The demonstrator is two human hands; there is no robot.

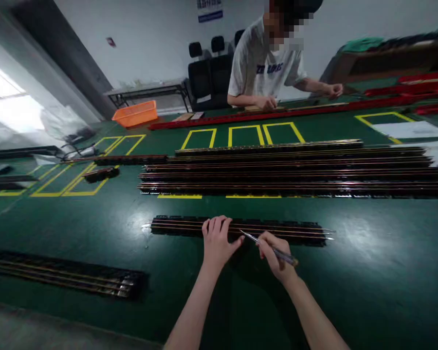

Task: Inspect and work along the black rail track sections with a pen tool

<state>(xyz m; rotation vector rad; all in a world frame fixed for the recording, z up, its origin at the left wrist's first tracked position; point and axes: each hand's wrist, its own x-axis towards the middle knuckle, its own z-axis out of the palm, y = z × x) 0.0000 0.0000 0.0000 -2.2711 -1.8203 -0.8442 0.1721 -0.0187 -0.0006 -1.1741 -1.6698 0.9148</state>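
Observation:
A short black strip with thin metal rails [295, 229] lies across the green table in front of me. My left hand [216, 239] rests on it with fingers curled over its top, pressing it down. My right hand [273, 255] is closed on a thin metal tool [268, 246], held like a pen, whose tip points at the strip just right of my left thumb.
Several long black strips [295, 170] are stacked behind. Another strip bundle [65, 277] lies at the near left. A person in a white shirt [264, 63] works at red strips [314, 111] across the table. An orange bin [135, 113] sits far left.

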